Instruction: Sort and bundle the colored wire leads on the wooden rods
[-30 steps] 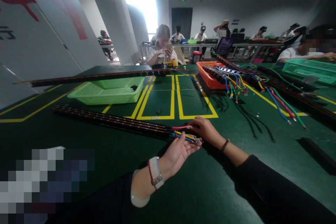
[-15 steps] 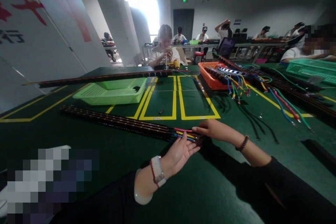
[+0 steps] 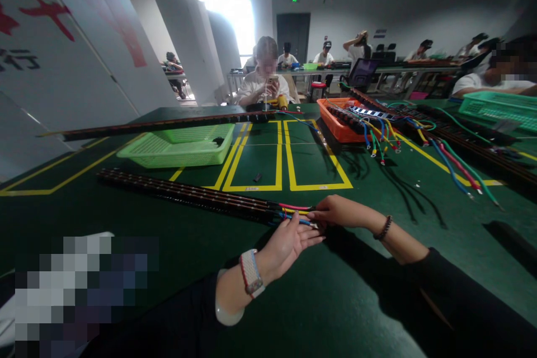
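A long, dark bundle of strips [image 3: 188,193] lies slanted on the green table, with red, yellow and blue wires [image 3: 296,208] coming out of its right end. Palm up beneath these wires, my left hand [image 3: 285,246] has its thumb across the blue one and its fingers stretched under the wire ends, holding them loosely. My right hand [image 3: 342,211] reaches in from the right, palm down, its fingertips closed on the wires near their ends. Metal tips show between the hands; the fingers partly hide them.
Beyond the bundle stand a light green basket [image 3: 176,151] and an orange basket [image 3: 335,126] with wired strips on it. Another long strip [image 3: 168,123] lies behind the green basket. More wired strips [image 3: 474,142] lie at right. A person [image 3: 264,78] sits opposite.
My right hand has shifted slightly down, and its fingertips now sit lower on the wires, near the yellow one. The red wire shows more freely. My left hand has barely moved.
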### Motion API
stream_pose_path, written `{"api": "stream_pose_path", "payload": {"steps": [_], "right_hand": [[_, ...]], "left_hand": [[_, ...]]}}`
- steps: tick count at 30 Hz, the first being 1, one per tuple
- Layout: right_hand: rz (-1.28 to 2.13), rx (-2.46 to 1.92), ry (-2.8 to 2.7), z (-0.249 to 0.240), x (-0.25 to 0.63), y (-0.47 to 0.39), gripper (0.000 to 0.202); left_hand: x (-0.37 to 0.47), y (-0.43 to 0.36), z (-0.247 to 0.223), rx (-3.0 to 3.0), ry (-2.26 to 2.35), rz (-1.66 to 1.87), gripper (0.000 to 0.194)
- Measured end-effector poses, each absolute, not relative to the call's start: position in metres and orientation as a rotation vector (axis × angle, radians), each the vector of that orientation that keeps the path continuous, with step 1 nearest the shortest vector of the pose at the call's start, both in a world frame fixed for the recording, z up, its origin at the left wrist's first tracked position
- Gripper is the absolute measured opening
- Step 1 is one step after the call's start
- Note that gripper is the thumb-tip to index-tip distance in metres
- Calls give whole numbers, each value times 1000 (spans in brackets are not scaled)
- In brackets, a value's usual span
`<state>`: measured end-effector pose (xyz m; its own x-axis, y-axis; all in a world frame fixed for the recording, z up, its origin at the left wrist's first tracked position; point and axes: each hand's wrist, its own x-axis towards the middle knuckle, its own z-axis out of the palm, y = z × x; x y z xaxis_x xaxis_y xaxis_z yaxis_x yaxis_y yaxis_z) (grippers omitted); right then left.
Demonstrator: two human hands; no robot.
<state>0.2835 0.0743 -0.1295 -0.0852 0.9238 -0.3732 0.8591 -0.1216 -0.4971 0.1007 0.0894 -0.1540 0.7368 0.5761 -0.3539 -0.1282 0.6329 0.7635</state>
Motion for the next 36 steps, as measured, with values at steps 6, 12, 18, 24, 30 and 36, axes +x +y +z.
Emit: {"api": "stream_pose_path", "payload": {"steps": [6, 12, 18, 24, 30, 36], "right_hand": [[815, -2118, -2015, -139, 286, 80, 71], [398, -2187, -1934, -146, 285, 84, 66], [207, -2220, -1877, -148, 282, 84, 62], [253, -2384, -1918, -133, 279, 75, 69], [298, -2446, -1923, -110, 263, 57, 76], [771, -2284, -1939, -111, 260, 58, 77]], "left_hand": [[99, 91, -159, 823, 586, 377, 64], [99, 94, -159, 720, 523, 356, 51], [99, 96, -158, 697, 521, 360, 54], [100, 96, -158, 701, 526, 349, 66], [101, 95, -159, 662, 506, 375, 59], [100, 93, -155, 659, 531, 396, 47]]}}
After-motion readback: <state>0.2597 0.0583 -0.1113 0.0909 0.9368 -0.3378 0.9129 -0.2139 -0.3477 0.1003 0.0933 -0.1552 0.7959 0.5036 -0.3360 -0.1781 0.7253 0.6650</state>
